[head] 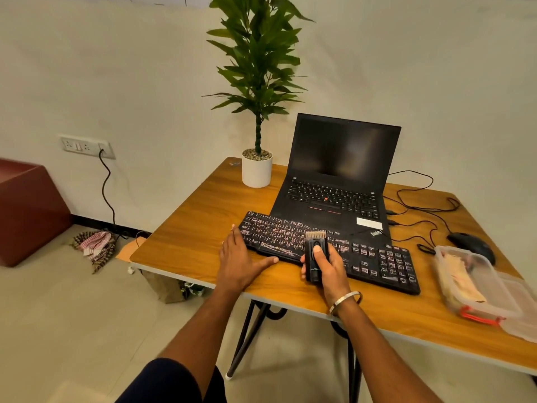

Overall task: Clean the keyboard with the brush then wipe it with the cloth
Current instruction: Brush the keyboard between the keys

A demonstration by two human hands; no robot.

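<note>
A black keyboard (pixel 374 257) with dusty, smeared keys lies across the wooden table (pixel 191 228), in front of an open laptop. My right hand (pixel 327 267) grips a small black brush (pixel 316 248) with pale bristles pointing away from me, held over the keyboard's middle, thumb on its top. My left hand (pixel 236 257) rests flat on the table, fingers spread, touching the keyboard's left end. I see no cloth on the table; a checked cloth (pixel 94 245) lies on the floor by the wall.
An open black laptop (pixel 337 181) stands behind the keyboard. A potted plant (pixel 257 167) is at the table's back left. A mouse (pixel 472 245) with cables and a clear plastic box (pixel 465 277) with its lid sit at the right. A maroon seat (pixel 26 210) stands at far left.
</note>
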